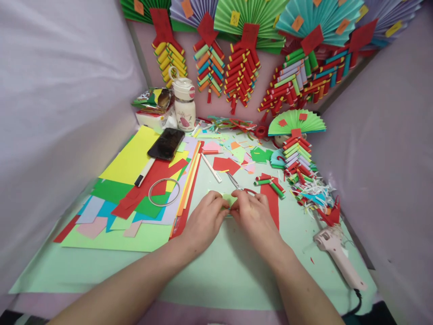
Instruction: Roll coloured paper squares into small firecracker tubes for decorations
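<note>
A small light green paper piece (229, 198) is pinched between my two hands at the middle of the table. My left hand (210, 216) has its thumb and fingers closed on its left side. On the other side, the fingers of my right hand (252, 211) press together on the same paper, hiding much of it. Scissors (236, 181) lie just beyond my right fingers, partly covered. A red paper strip (269, 203) extends under the edge of my right hand. Several red and green rolled paper tubes (272, 184) rest beyond that hand.
Stacked coloured paper (118, 167) covers the left side, bearing a phone (166, 144) and a metal ring (149, 194). A bottle (184, 106) stands behind. At right lie a glue gun (340, 256) and a paper fan decoration (297, 123). Paper scraps (226, 166) spread across the back.
</note>
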The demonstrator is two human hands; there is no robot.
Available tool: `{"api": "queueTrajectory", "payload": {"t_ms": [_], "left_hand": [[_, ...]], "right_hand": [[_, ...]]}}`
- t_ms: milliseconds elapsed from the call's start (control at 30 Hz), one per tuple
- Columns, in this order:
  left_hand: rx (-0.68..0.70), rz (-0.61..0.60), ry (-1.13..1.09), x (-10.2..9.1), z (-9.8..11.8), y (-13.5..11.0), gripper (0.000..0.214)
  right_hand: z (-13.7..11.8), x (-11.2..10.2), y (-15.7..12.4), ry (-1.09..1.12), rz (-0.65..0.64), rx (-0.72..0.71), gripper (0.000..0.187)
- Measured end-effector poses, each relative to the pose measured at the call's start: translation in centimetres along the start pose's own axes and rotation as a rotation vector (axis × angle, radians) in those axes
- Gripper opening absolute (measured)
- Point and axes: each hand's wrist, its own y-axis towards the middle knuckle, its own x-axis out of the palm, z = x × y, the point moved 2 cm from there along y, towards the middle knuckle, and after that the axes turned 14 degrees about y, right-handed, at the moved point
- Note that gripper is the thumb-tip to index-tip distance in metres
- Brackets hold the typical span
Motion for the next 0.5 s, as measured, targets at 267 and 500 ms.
{"api": "queueTrajectory", "payload": {"t_ms": [267,500], "left_hand": [[0.025,0.051,-0.038,-0.36,0.03,-0.02,0.013],[0.03,-0.016,-0.014,-0.09,0.17,-0.02,0.014]], "right_hand": [[0.06,-0.13,0.05,0.085,-0.004,0.042,0.026],[-0.01,0.03,0.0,0.034,-0.032,0.04,0.026]]}}
